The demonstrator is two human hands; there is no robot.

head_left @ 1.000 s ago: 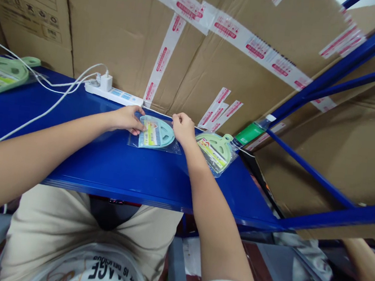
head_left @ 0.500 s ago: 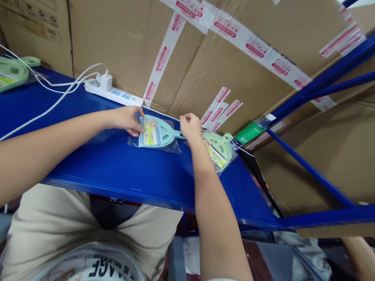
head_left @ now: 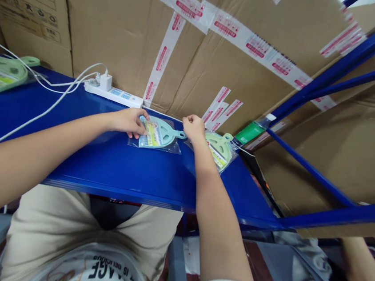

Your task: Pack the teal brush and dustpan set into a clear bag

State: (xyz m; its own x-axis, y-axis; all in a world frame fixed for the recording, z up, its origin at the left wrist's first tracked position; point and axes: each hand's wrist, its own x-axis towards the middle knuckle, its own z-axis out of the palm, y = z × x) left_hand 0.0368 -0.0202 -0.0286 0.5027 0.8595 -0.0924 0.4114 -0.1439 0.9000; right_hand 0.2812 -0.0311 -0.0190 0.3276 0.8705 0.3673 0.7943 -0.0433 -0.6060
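A light-blue dustpan (head_left: pixel 166 133) with a printed label lies flat in a clear plastic bag (head_left: pixel 175 147) on the blue table. At its wide left end is my left hand (head_left: pixel 132 123), fingers apart, the tips resting on the label side. My right hand (head_left: pixel 193 127) hovers just beyond the tip of the handle, its fingers curled together. Whether anything is pinched in them is hidden. Partly behind my right wrist lies a light-green bagged dustpan (head_left: pixel 223 147).
Another green dustpan (head_left: pixel 13 78) lies at the far left. A white power strip (head_left: pixel 120 97) with cables stands against the cardboard boxes (head_left: pixel 118 30). A green-labelled bottle (head_left: pixel 252 130) leans by the blue rack frame (head_left: pixel 325 173). Another person's arm (head_left: pixel 362 266) shows at lower right.
My right hand has shifted slightly right, uncovering the end of the blue handle. My left hand has moved slightly right over the label. The blue dustpan has hardly moved.
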